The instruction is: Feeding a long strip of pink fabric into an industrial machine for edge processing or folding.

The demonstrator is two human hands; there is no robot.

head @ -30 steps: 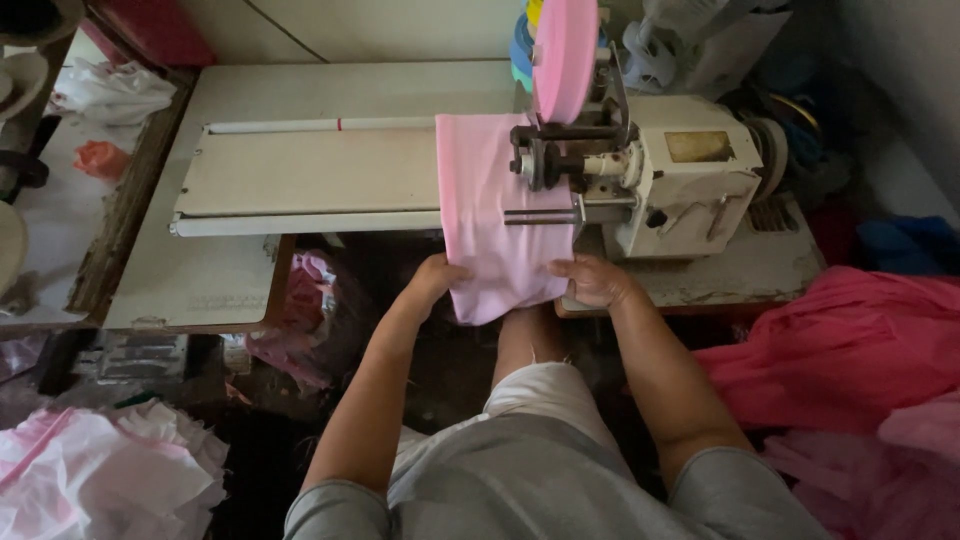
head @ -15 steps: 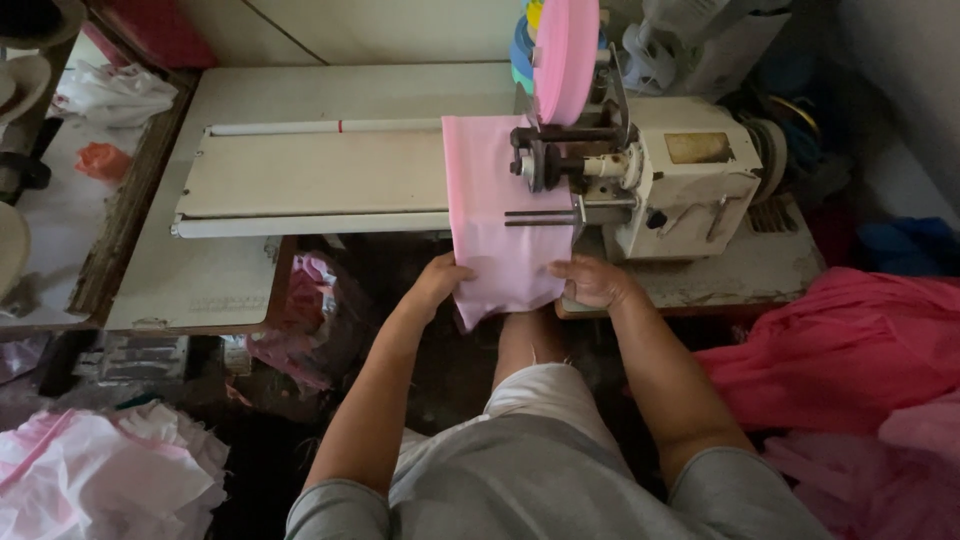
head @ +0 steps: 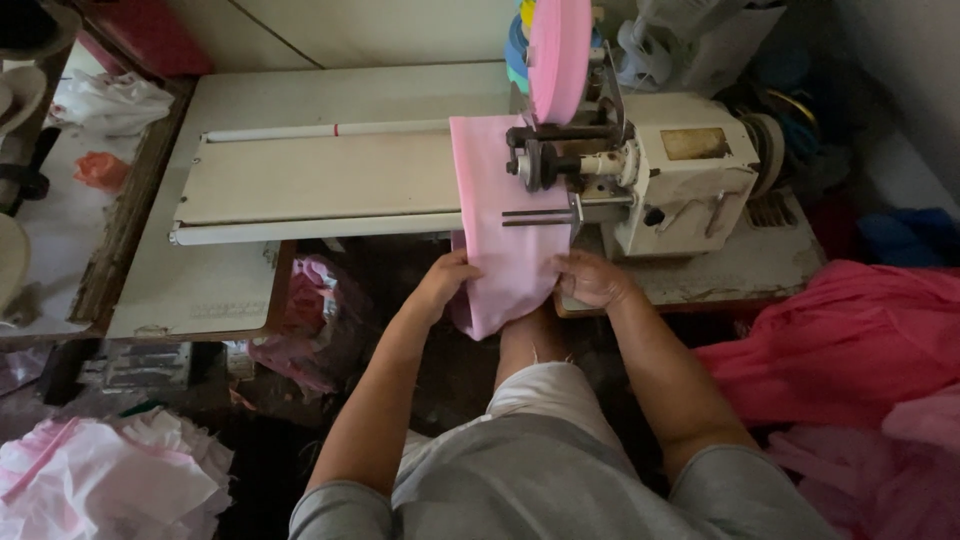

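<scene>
Cloth (head: 505, 225) now sits a bit higher under the machine (head: 640, 175); both hands, L (head: 450, 280) & R (head: 590, 278), seem edged up w/ it.

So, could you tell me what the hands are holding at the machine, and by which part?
Both hold the pink cloth by its lower end: the left hand grips the left edge, the right hand the right edge.

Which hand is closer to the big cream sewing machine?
The right hand. It rests just below the cream sewing machine, holding the right edge of the pink cloth. The left hand grips the cloth's left edge, farther away.
</scene>
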